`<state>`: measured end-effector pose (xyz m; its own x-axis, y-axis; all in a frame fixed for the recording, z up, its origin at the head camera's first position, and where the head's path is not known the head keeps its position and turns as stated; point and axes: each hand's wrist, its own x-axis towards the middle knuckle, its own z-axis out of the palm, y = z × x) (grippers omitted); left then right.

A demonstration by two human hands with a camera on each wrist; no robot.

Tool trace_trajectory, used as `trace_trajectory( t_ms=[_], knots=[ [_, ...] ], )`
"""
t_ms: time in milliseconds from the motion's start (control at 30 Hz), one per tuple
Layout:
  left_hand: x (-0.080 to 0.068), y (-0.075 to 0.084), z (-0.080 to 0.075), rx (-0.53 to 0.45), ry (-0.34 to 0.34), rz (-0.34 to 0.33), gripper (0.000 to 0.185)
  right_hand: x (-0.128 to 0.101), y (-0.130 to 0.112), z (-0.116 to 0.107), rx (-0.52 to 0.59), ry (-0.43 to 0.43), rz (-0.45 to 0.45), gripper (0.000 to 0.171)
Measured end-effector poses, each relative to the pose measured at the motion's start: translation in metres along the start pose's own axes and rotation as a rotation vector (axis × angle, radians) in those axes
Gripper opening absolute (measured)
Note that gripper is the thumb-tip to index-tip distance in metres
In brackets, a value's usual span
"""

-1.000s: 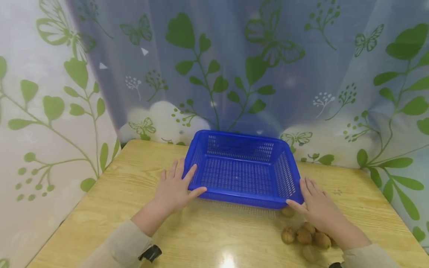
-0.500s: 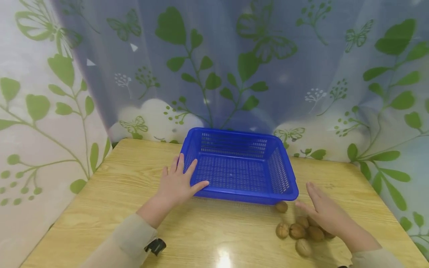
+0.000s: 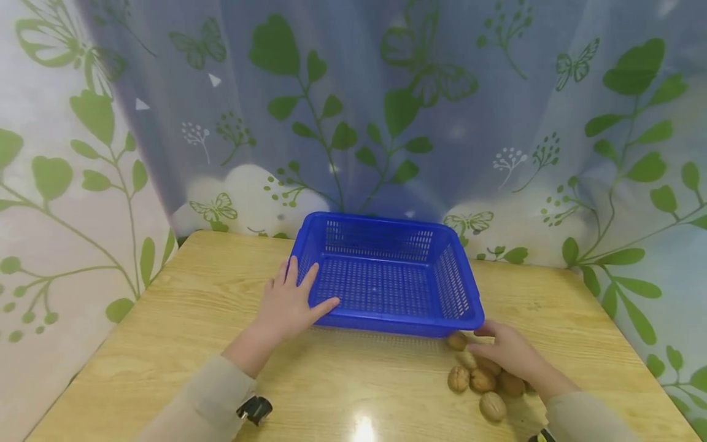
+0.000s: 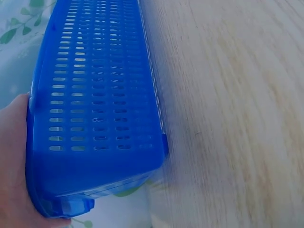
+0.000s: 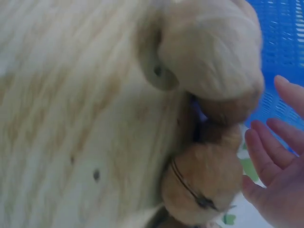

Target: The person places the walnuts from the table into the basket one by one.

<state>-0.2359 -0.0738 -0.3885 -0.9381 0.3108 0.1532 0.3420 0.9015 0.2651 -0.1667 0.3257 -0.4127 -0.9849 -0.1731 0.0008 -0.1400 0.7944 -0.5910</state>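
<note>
Head view: left hand [image 3: 287, 304] presses flat on the light, stiff basket [image 3: 386, 276] at its near-left corner; right hand [image 3: 505, 351], fingers relaxed, reaches small, hard, rolling walnuts [image 3: 476, 380] near-right on the tabletop [image 3: 353, 380]; pinch each singly.

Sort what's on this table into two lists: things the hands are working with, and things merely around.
In hand:
- blue basket, left hand resting on its corner
- walnuts, right hand over them

Merely around:
- wooden table
- leaf-print curtain
</note>
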Motion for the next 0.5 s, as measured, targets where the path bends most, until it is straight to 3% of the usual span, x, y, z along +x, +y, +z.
trace_trajectory(
  t_ms=[233,500],
  knots=[
    [-0.002,0.002,-0.002,0.001,-0.024,-0.015,0.09,0.011,0.004,0.012,0.091,-0.045,0.007,0.041],
    [-0.003,0.003,-0.003,0.028,-0.055,-0.016,0.091,0.013,0.011,0.022,0.131,-0.018,-0.062,0.033]
  ],
)
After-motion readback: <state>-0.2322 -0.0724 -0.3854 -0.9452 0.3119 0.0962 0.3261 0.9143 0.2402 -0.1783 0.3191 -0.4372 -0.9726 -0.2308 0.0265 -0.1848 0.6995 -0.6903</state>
